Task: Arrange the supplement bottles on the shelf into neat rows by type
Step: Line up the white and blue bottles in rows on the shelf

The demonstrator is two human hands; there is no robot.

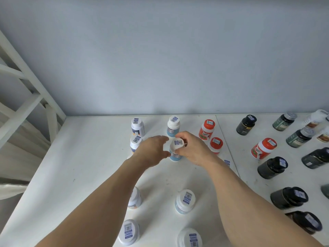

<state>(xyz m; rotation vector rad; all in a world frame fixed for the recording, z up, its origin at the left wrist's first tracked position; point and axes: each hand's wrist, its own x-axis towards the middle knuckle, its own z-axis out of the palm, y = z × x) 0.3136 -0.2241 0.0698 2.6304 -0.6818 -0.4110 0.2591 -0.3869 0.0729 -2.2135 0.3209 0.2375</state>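
Observation:
My right hand (pixel 193 148) grips a white-capped bottle with a light blue body (pixel 175 154), standing on the white shelf (pixel 85 157). My left hand (pixel 154 152) is beside it on the left, fingers apart, holding nothing. Another light blue bottle (pixel 173 126) stands just behind. White bottles with dark labels (pixel 137 126) (pixel 135 142) form a column on the left. Two more light blue bottles (pixel 185 201) (pixel 189 237) stand nearer me. Orange-capped bottles (pixel 207 129) (pixel 215 145) stand to the right.
Several black and dark green bottles (pixel 272 167) and one orange-capped bottle (pixel 263 147) are scattered on the right shelf panel. Two white bottles (pixel 135 197) (pixel 128 232) stand near the front. A grey wall rises behind; a white frame (pixel 26 97) stands at the left edge.

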